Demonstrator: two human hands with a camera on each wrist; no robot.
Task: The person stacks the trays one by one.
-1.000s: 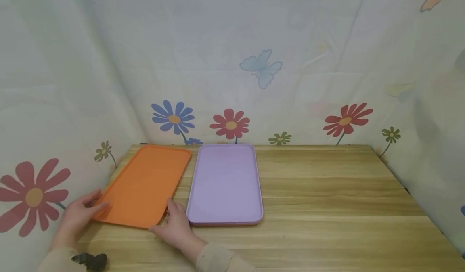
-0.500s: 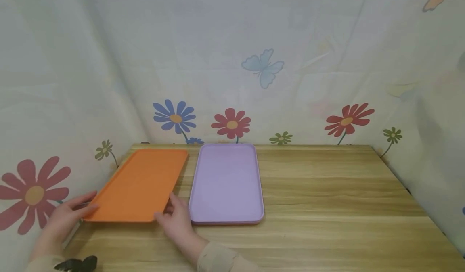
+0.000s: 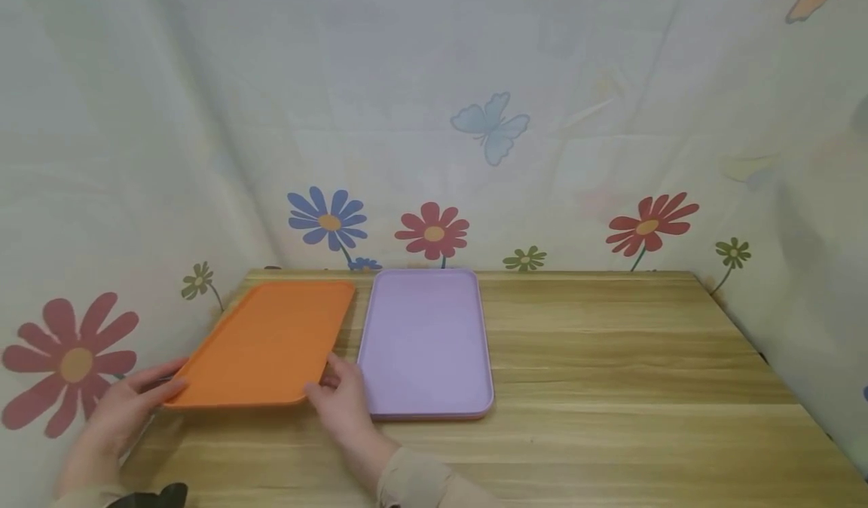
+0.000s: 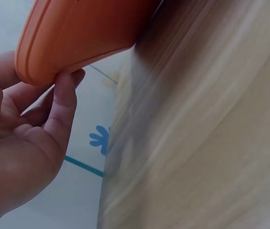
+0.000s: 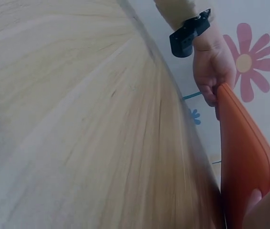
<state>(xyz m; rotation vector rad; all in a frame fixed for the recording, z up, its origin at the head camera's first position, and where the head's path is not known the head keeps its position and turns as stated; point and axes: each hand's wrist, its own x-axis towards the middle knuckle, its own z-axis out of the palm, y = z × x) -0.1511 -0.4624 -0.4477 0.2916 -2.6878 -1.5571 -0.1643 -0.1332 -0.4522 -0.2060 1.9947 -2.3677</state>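
An orange tray (image 3: 264,342) is at the left of the table, its near end raised off the wood. My left hand (image 3: 125,410) pinches its near left corner, thumb on top and fingers beneath; the left wrist view shows that hand (image 4: 27,138) from below, against the tray's underside (image 4: 92,33). My right hand (image 3: 344,401) grips the near right corner, thumb at the rim. Just to its right, a lilac tray (image 3: 427,342) lies flat, with a thin orange-red edge (image 3: 434,417) showing beneath it. In the right wrist view the raised tray (image 5: 244,157) appears edge-on.
The wooden table (image 3: 610,342) extends far to the right. Flowered cloth (image 3: 380,116) stands behind it and on both sides, close to my left hand. A black strap-on device (image 3: 152,497) is worn at my left wrist.
The orange tray's near end has risen and its far end has come slightly nearer. My right hand has moved a little up and right with it. The lilac tray stays put.
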